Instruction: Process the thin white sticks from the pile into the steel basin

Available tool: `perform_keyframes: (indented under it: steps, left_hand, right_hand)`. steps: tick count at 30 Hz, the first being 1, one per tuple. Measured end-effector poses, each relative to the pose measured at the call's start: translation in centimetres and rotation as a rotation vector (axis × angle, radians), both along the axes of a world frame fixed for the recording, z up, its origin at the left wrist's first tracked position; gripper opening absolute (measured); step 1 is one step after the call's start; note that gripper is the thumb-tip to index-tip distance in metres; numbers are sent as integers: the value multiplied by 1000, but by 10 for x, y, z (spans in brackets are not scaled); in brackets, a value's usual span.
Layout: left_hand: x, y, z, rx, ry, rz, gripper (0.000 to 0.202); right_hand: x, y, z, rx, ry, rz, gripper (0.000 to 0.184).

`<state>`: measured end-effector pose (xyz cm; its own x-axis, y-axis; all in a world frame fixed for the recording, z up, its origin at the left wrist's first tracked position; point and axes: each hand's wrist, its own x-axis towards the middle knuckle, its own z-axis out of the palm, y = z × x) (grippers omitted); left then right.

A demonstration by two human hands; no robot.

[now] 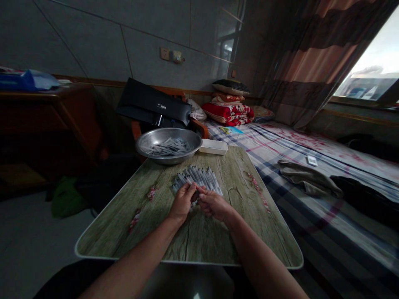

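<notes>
On a small wood-patterned table (199,241) lies a row of several thin grey tube-like pieces (202,176), side by side. My left hand (182,201) and my right hand (213,204) meet at the near end of that row, fingers curled and pinched together around one of the pieces. What exactly sits between the fingertips is too small to make out clearly. Behind the row stands a metal bowl (146,143) holding more of the same grey pieces.
A white shallow tray (213,146) sits at the table's far edge beside the bowl. A bed with a striped sheet (311,195), folded blankets (229,112) and a dark cloth runs along the right. A black monitor (152,104) leans on a chair behind; a wooden desk (50,108) stands left.
</notes>
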<state>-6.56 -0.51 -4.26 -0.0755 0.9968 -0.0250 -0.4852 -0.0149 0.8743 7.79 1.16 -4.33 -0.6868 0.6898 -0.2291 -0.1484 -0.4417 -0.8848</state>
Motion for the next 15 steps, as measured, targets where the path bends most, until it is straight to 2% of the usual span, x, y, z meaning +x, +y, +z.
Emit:
perform_keyframes:
  steps: [5,9,12,15]
  left_hand:
    - [-5,3,-1,5,18,-12,47]
    - [-6,2,-2,59,92,-20,46]
    - [-6,1,-2,115,169,-18,42]
    - [-6,0,0,192,219,28,39]
  right_hand:
    - [-1,5,-2,-61,1,60,25]
    - [1,8,-7,49,-69,85,36]
    - [-1,8,-12,141,-62,-12,37]
    - [-7,5,-15,159,1,-148,41]
